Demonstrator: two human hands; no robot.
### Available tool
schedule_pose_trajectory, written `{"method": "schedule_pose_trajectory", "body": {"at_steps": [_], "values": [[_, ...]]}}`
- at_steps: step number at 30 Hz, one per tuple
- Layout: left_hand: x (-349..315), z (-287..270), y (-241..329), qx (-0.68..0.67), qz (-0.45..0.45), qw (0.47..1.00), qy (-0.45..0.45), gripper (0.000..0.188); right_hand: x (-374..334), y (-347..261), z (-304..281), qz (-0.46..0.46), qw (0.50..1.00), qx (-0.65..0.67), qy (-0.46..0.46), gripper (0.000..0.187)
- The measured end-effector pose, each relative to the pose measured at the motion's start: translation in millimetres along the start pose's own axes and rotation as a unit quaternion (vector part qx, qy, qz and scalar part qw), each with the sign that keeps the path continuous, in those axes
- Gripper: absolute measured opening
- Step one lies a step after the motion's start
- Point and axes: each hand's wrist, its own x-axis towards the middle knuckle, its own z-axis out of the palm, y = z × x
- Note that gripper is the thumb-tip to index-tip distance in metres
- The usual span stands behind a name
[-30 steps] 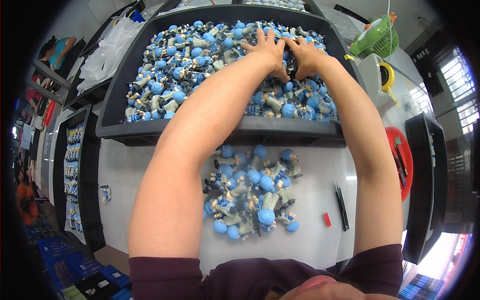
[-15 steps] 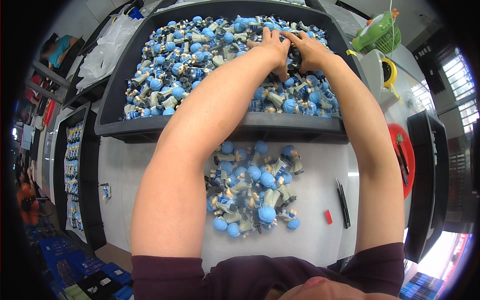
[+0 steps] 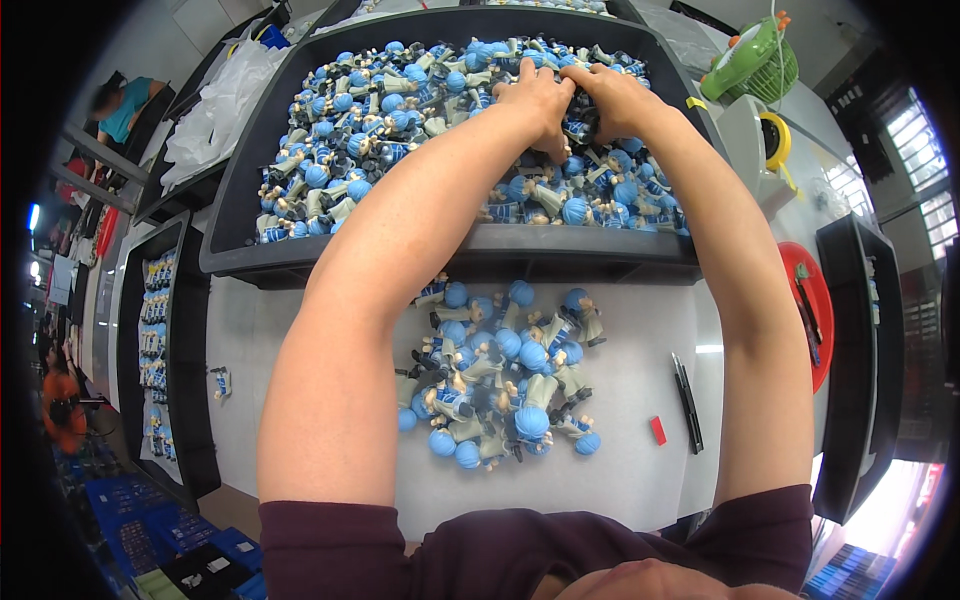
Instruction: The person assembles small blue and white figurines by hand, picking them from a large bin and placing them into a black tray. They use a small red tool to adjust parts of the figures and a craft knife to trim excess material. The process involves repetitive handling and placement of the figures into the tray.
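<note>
Both my hands reach into a large black bin heaped with small toy figurines that have ribbed blue heads and grey and blue bodies. My left hand rests on the heap with its fingers apart and its thumb pointing down among the figurines. Close beside it, my right hand curves over the same heap, fingers parted from the thumb. Dark gaps and figurines lie between the two palms; the fingertips are partly hidden. Nearer to me, a loose pile of the same figurines lies on the white table.
A black tray with rows of figurines stands at the left, a single figurine beside it. On the right are a black pen, a red piece, a red dish, a tape dispenser and a green fan.
My left hand has shifted slightly left and lower on the heap, and my left forearm uncovers more of the loose pile. My right hand stays almost in place.
</note>
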Motion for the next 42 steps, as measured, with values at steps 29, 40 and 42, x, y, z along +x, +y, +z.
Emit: {"method": "schedule_pose_trajectory", "body": {"at_steps": [29,40,42], "values": [[-291,-167,53,0.160,0.092,0.972,0.142,0.085,-172,-229,-197,-0.035,0.985,-0.001,0.167,0.061],[-421,-28,101,0.111,0.102,0.975,0.165,0.077,-317,-321,-97,0.023,0.987,0.138,0.083,0.073],[-431,-12,105,0.086,0.094,0.981,0.149,0.083,-327,-323,-79,0.023,0.986,0.145,0.080,0.072]]}}
